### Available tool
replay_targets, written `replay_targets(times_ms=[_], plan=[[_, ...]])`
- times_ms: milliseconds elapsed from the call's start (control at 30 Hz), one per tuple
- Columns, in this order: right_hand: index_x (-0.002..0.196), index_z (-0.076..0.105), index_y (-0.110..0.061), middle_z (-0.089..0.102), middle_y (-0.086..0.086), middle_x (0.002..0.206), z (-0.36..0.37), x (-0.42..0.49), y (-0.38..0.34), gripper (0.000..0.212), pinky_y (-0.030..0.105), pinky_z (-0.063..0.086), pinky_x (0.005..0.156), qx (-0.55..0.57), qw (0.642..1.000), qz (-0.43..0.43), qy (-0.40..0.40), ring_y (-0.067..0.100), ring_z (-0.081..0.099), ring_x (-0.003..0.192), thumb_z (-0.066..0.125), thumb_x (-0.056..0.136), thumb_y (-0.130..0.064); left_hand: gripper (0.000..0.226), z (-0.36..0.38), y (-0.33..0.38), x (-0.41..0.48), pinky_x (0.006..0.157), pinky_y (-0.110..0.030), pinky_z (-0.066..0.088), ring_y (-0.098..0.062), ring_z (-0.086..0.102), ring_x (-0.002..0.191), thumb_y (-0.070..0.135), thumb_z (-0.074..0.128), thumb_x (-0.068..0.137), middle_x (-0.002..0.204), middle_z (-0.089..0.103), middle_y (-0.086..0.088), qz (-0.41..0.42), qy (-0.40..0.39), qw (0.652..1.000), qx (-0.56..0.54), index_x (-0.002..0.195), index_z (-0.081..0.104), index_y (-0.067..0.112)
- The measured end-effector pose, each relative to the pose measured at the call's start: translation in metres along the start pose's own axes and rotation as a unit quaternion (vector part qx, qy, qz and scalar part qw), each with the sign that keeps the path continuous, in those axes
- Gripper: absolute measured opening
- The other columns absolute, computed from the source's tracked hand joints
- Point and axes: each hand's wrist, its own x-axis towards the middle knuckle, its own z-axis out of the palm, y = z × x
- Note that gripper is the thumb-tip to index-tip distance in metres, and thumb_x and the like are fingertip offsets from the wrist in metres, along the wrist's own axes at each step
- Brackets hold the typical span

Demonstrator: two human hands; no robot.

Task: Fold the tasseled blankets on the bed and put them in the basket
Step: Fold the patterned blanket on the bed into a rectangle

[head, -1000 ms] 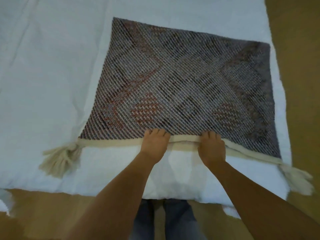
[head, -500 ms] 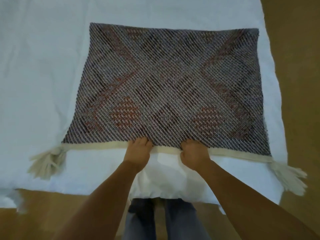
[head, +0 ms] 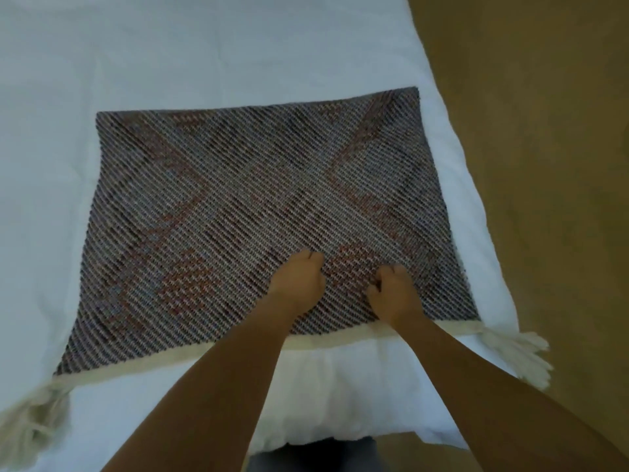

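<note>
A woven grey-and-rust tasseled blanket [head: 238,199] lies flat on the white bed [head: 204,46], folded into a rectangle. Its cream border [head: 190,357] runs along the near edge, with a cream tassel at the left corner [head: 30,424] and another at the right corner [head: 517,352]. My left hand [head: 299,279] and my right hand [head: 391,294] sit side by side on the woven face, a little beyond the border and right of centre. Both have their fingers curled down into the fabric and appear to pinch it. No basket is in view.
The bed's near edge [head: 340,420] is right in front of my legs [head: 313,456]. Brown floor [head: 544,131] runs along the bed's right side. Bare white bedding stretches behind and to the left of the blanket.
Both hands left the cream border and moved forward onto the woven face, drifting right. The blanket itself stays flat.
</note>
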Motion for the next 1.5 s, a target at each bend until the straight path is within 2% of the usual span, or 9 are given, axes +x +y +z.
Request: replay_targets(times_ms=[200,433,567,667,767,967,1167,1333,1500], plan=[[0.109,0.049,0.001,0.045,0.023,0.118,-0.036,0.028,0.029,0.032,0.043,0.035,0.094,0.03,0.987,0.108,0.117,0.037,0.042,0.109,0.056,0.084,-0.019,0.028,-0.02,0.049,0.07,0.091,-0.04,0.042,-0.029,0.047,0.109,0.019,0.039,0.095,0.118,0.051,-0.013,0.094,0.007,0.994,0.058,0.118,0.049,0.006],[0.13,0.041,-0.004,0.045,0.019,0.128,-0.058,0.064,0.063,0.053,0.044,0.037,0.096,0.096,0.975,0.145,0.141,0.035,0.042,0.116,0.056,0.085,-0.028,0.029,-0.026,0.124,0.157,0.094,-0.042,0.041,-0.03,0.045,0.115,0.02,0.041,0.096,0.126,0.048,-0.013,0.15,0.006,0.976,0.16,0.123,0.046,0.011],[0.121,0.044,-0.009,0.047,0.012,0.119,-0.06,0.09,0.085,0.056,0.044,0.042,0.092,0.153,0.964,0.189,0.108,0.029,0.044,0.112,0.061,0.081,-0.044,0.04,-0.02,0.169,0.204,0.096,-0.047,0.04,-0.033,0.039,0.12,0.021,0.042,0.095,0.136,0.033,-0.016,0.095,0.017,0.986,0.136,0.133,0.033,0.011],[0.098,0.044,-0.014,0.046,0.003,0.098,-0.062,0.106,0.096,0.045,0.037,0.044,0.079,0.192,0.959,0.19,0.081,0.024,0.048,0.097,0.065,0.076,-0.048,0.058,-0.009,0.193,0.235,0.099,-0.052,0.036,-0.036,0.029,0.129,0.037,0.041,0.096,0.146,0.022,-0.018,0.018,0.038,0.994,0.097,0.142,0.019,0.01],[0.094,0.042,-0.015,0.049,0.002,0.096,-0.061,0.113,0.099,0.038,0.032,0.042,0.073,0.213,0.962,0.162,0.042,0.023,0.052,0.093,0.061,0.08,-0.045,0.079,0.003,0.206,0.256,0.098,-0.054,0.034,-0.035,0.021,0.133,0.05,0.041,0.092,0.15,0.014,-0.018,-0.07,0.051,0.993,0.079,0.146,0.004,0.006],[0.089,0.035,-0.019,0.049,-0.001,0.084,-0.065,0.128,0.101,0.023,0.03,0.039,0.064,0.224,0.969,0.105,0.011,0.019,0.05,0.076,0.051,0.09,-0.035,0.08,0.011,0.209,0.281,0.097,-0.049,0.04,-0.034,0.024,0.132,0.027,0.043,0.095,0.15,0.013,-0.019,-0.098,0.051,0.978,0.177,0.144,-0.014,0.0],[0.088,0.032,-0.017,0.047,-0.002,0.073,-0.064,0.125,0.087,0.019,0.03,0.037,0.057,0.194,0.977,0.08,0.042,0.021,0.05,0.065,0.041,0.096,-0.032,0.075,-0.015,0.186,0.278,0.108,-0.036,0.03,-0.033,0.039,0.129,0.014,0.049,0.092,0.148,0.025,-0.024,-0.027,0.103,0.983,0.149,0.144,-0.001,-0.006],[0.09,0.032,-0.017,0.043,-0.004,0.063,-0.059,0.108,0.054,0.019,0.029,0.03,0.047,0.16,0.983,0.058,0.066,0.024,0.046,0.055,0.039,0.097,-0.032,0.026,-0.047,0.157,0.252,0.099,-0.034,0.041,-0.034,0.054,0.108,0.0,0.042,0.091,0.118,0.055,-0.024,-0.08,0.176,0.974,-0.121,0.115,0.049,-0.006],[0.126,0.041,-0.004,0.064,0.018,0.099,-0.042,0.079,-0.017,0.039,0.038,0.044,0.067,0.115,0.992,0.006,0.057,0.035,0.061,0.085,0.042,0.096,-0.029,0.021,-0.085,0.097,0.21,0.081,-0.036,0.045,-0.033,0.057,0.094,0.0,0.038,0.092,0.105,0.06,-0.024,-0.098,0.207,0.954,-0.193,0.099,0.057,-0.006]])
